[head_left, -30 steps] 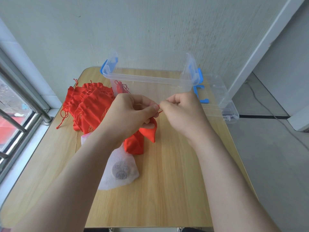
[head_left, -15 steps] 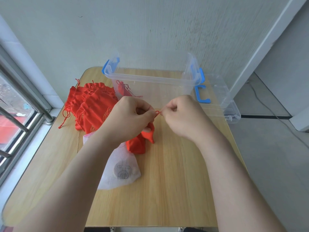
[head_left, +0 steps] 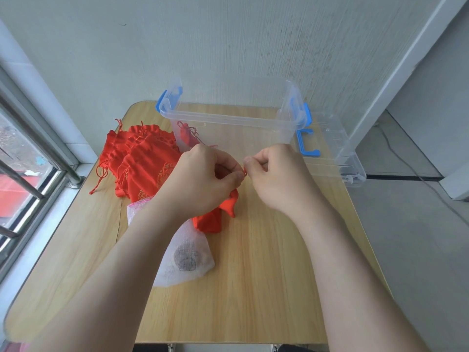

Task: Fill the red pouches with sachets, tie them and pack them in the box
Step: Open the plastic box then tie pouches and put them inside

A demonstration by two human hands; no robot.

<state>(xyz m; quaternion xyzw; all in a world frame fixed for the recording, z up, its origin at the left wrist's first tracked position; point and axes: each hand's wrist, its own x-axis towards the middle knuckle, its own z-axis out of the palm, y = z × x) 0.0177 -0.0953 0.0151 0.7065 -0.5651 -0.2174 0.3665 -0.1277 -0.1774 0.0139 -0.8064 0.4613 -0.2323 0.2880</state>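
Observation:
A red pouch hangs from my hands just above the wooden table. My left hand grips its gathered neck and pinches the red drawstring. My right hand pinches the same string's other end, fingertips almost touching the left thumb. White mesh sachets lie under my left forearm. A pile of several red pouches sits at the left. One tied red pouch lies inside the clear plastic box at the table's back.
The box's clear lid with a blue clip lies to the right of the box, overhanging the table edge. A wall stands right behind the box. A window with metal bars runs along the left.
My hands have come closer together, so the stretch of drawstring between them is now very short. The pouch has stayed in the same place.

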